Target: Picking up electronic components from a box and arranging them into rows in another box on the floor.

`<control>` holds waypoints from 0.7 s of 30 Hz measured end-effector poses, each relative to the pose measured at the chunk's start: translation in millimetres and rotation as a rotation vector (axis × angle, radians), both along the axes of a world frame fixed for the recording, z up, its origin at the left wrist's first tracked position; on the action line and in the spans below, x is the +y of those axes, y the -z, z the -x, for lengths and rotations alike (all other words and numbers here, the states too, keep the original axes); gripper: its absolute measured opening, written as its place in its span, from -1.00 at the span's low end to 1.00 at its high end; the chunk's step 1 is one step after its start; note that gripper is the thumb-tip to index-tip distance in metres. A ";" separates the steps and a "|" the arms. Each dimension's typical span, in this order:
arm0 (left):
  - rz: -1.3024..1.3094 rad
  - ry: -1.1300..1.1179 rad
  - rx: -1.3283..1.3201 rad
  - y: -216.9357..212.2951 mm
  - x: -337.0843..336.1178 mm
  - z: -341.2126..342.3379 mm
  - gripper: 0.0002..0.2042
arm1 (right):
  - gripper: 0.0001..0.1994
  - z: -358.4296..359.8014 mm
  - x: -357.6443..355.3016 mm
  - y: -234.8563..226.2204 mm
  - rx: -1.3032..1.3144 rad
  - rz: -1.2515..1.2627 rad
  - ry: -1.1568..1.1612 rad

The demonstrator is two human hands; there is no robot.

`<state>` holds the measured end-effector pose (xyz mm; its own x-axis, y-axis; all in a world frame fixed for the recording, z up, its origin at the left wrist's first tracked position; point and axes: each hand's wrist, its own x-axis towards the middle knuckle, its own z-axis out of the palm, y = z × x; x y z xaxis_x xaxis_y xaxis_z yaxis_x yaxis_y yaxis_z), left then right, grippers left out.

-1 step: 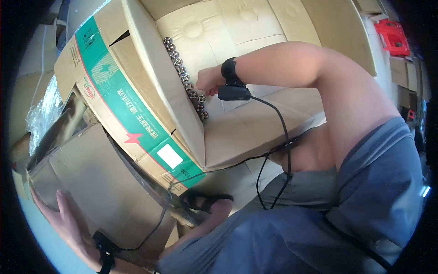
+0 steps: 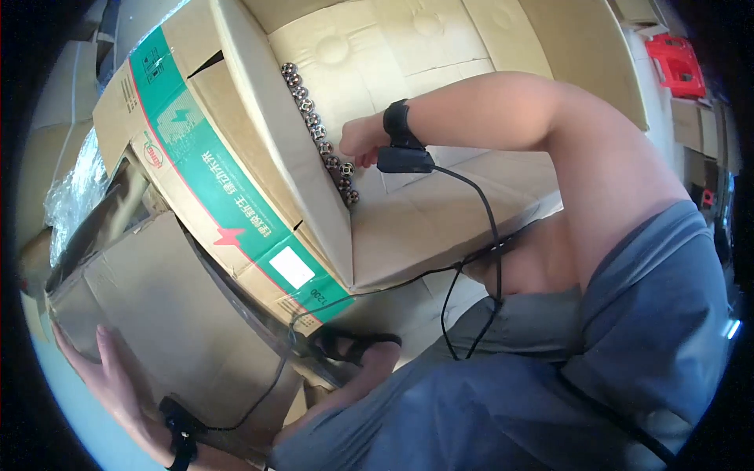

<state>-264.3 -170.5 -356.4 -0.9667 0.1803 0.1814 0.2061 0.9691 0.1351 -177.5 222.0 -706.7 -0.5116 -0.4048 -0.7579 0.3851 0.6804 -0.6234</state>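
Head view: the right hand (image 2: 360, 141) reaches into the open cardboard box (image 2: 440, 212), fingers curled against the row of small dark metal balls (image 2: 322, 141) along its left inner wall; whether they pinch one, I cannot tell. The left hand (image 2: 106, 385) lies flat, fingers spread, on a plain carton (image 2: 181, 314) below the box.

The large open carton (image 2: 236, 180) lies at centre, its near side wall running from 11 o'clock down to 5 o'clock; a row of small metal balls (image 2: 318, 129) sits inside it along the foot of that wall. The right hand (image 2: 360, 140) is inside the carton, touching the row's 3 o'clock side. A second carton (image 2: 169, 314) lies at 8 o'clock, just beside and partly under the first, with the left hand (image 2: 110, 385) flat on its 7 o'clock edge.
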 end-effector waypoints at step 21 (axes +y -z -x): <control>0.002 0.090 0.010 0.7 -22.0 12.8 -0.33 | -0.79 -10.3 -19.7 9.6 -0.078 0.057 0.046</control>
<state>-277.1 -192.5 -357.2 -0.9448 0.2665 0.1903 0.2934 0.9470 0.1306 -167.1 202.3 -716.3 -0.4711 -0.4254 -0.7727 0.4644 0.6252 -0.6273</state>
